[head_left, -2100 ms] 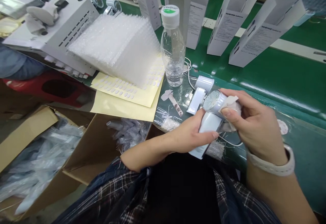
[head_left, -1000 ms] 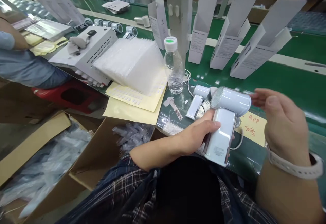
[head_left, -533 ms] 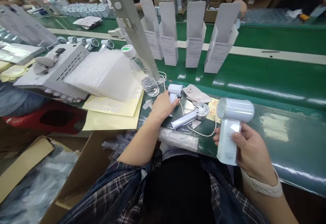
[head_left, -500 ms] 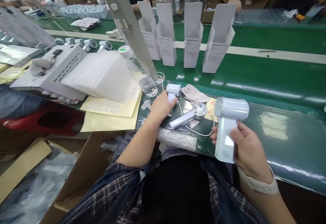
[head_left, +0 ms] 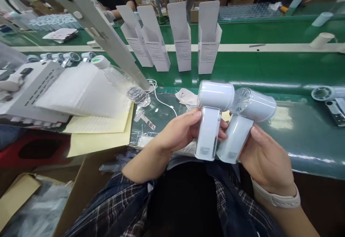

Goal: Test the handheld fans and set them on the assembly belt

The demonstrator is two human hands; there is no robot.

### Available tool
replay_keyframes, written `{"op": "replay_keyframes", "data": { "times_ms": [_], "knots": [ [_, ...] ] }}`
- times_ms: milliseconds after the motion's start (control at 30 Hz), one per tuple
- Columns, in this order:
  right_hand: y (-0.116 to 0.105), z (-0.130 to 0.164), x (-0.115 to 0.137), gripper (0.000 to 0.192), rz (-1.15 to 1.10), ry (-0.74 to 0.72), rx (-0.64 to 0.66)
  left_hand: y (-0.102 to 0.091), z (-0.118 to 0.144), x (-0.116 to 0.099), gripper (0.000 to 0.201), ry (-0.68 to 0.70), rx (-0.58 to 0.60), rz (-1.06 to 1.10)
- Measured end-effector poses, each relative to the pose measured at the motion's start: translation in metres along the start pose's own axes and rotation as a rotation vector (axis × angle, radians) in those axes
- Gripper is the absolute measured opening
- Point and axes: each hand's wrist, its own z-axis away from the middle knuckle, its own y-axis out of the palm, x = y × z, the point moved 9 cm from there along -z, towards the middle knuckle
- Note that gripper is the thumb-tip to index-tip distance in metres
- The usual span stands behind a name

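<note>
Left of the water bottle [head_left: 121,82], lying tilted: a stack of white bubble pouches [head_left: 83,91] on yellow sticker sheets [head_left: 99,131], and a grey perforated box [head_left: 29,89] further left at the frame's edge. Below these, past the table edge, an open cardboard carton [head_left: 18,194] with plastic bags.

Half a second back, left hand flat on the table, just right of the bottle, reaching for a small fan; now lifted, left hand [head_left: 179,133] clamped around the handle of a white handheld fan [head_left: 210,122], held upright above the lap. Just right of it and touching, a second white fan [head_left: 244,124], gripped at the handle by the right hand [head_left: 265,158], fingers closed round it; earlier held alone and further right. Meaning, as a judgement: two units gathered side by side, likely for comparing or passing on together.

Behind the fans, right of the bottle: a white cable [head_left: 161,100] and a folded cloth [head_left: 185,97] on the near table strip. Beyond, four open white cartons [head_left: 183,37] upright on the green belt [head_left: 269,71].

Right of the fans: bare glossy green surface, good room for setting down, until another fan [head_left: 327,95] lying at the far right edge. Near table edge close under both wrists.
</note>
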Motion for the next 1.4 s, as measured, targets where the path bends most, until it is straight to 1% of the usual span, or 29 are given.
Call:
{"op": "replay_keyframes", "data": {
  "times_ms": [67,133,233,300,367,467,533,600,667,767,900,1000,1133,1200,1300,1400],
  "knots": [
    [-0.009,0.0,0.006,0.037,0.02,-0.011,-0.037,0.012,-0.006,0.004,0.044,-0.011,0.082,0.0],
    [-0.016,0.0,0.012,0.041,0.045,-0.032,-0.056,0.02,-0.012,0.009,0.046,-0.014,0.13,-0.015],
    [-0.018,-0.001,0.02,0.047,0.041,-0.075,-0.065,0.022,-0.021,0.018,0.056,-0.02,0.118,0.02],
    [-0.015,-0.002,0.021,0.044,0.029,-0.085,-0.088,0.02,-0.024,0.021,0.063,-0.023,0.093,0.048],
    [-0.007,-0.004,0.02,0.041,0.01,-0.075,-0.094,0.016,-0.024,0.021,0.064,-0.011,0.077,0.051],
    [0.011,-0.009,0.018,0.039,-0.055,-0.064,-0.055,0.008,-0.019,0.015,0.066,0.028,0.056,0.042],
    [0.022,-0.011,0.019,0.035,-0.073,-0.072,-0.013,0.001,-0.014,0.012,0.067,0.049,0.01,0.043],
    [0.027,-0.013,0.022,0.032,-0.059,-0.104,0.007,-0.008,-0.009,0.01,0.063,0.053,-0.058,0.045],
    [0.027,-0.015,0.023,0.033,-0.024,-0.123,0.002,-0.014,-0.004,0.008,0.055,0.048,-0.113,0.05],
    [0.023,-0.019,0.022,0.031,-0.006,-0.152,-0.044,-0.019,0.002,0.002,0.044,0.073,-0.116,0.051],
    [0.017,-0.022,0.025,0.031,-0.085,-0.263,-0.144,-0.019,0.006,-0.014,0.046,0.206,-0.025,0.022],
    [0.017,-0.023,0.023,0.025,-0.098,-0.294,-0.216,-0.025,0.006,-0.014,0.05,0.221,-0.008,0.001],
    [0.009,-0.021,0.015,0.021,-0.033,-0.263,-0.334,-0.037,0.004,-0.007,0.064,0.215,-0.068,-0.021],
    [0.006,-0.021,0.01,0.017,-0.037,-0.246,-0.363,-0.04,0.003,-0.006,0.07,0.22,-0.085,-0.026],
    [0.005,-0.02,0.007,0.012,-0.049,-0.23,-0.383,-0.043,0.004,-0.008,0.072,0.238,-0.094,-0.036],
    [0.004,-0.018,0.002,0.012,-0.05,-0.174,-0.427,-0.044,0.005,-0.008,0.071,0.229,-0.096,-0.046]
  ]
}}
